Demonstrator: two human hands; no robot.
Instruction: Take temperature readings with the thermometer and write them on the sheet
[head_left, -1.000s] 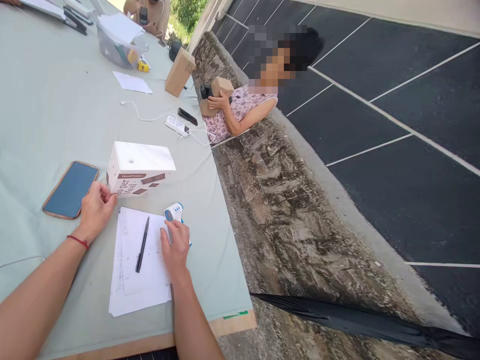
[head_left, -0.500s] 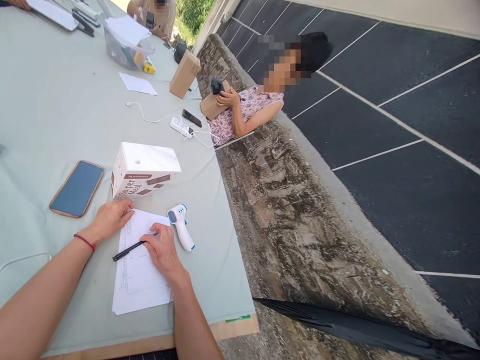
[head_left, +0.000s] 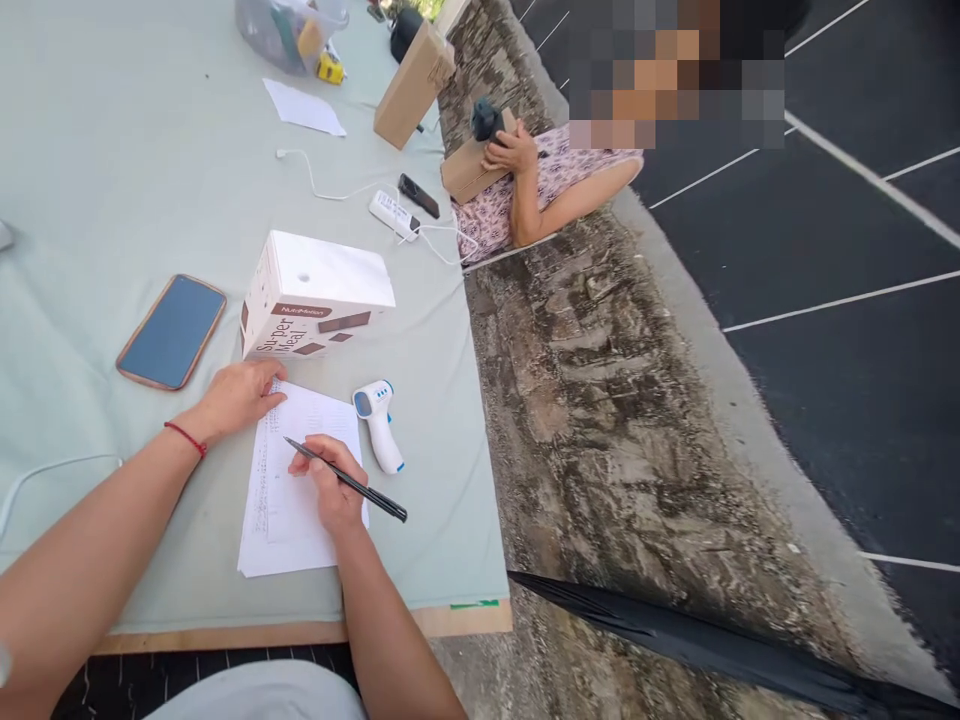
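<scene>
A black pen (head_left: 346,480) is gripped in the right hand (head_left: 327,487), fingers closed around it, with the tip set on the sheet (head_left: 289,520) near its upper middle and the barrel slanting back toward the right. The left hand (head_left: 238,395) is laid flat on the sheet's upper left corner, fingers loosely spread and holding nothing; a red cord (head_left: 184,439) is worn on its wrist. The sheet lies on the pale green cloth (head_left: 112,150) of the table, close to the near edge. Just right of the sheet a white and blue thermometer (head_left: 379,425) is seen lying on the cloth. Just beyond the left hand stands a white box (head_left: 319,295) with brown lettering, and to its left a phone (head_left: 172,331) lies face up. Farther along the table's right edge a power strip (head_left: 393,215) with white cables, a dark handset (head_left: 418,195) and a brown carton (head_left: 413,85) are found. Another person's hand (head_left: 512,152) rests on a second carton (head_left: 466,170) at the table's side.
</scene>
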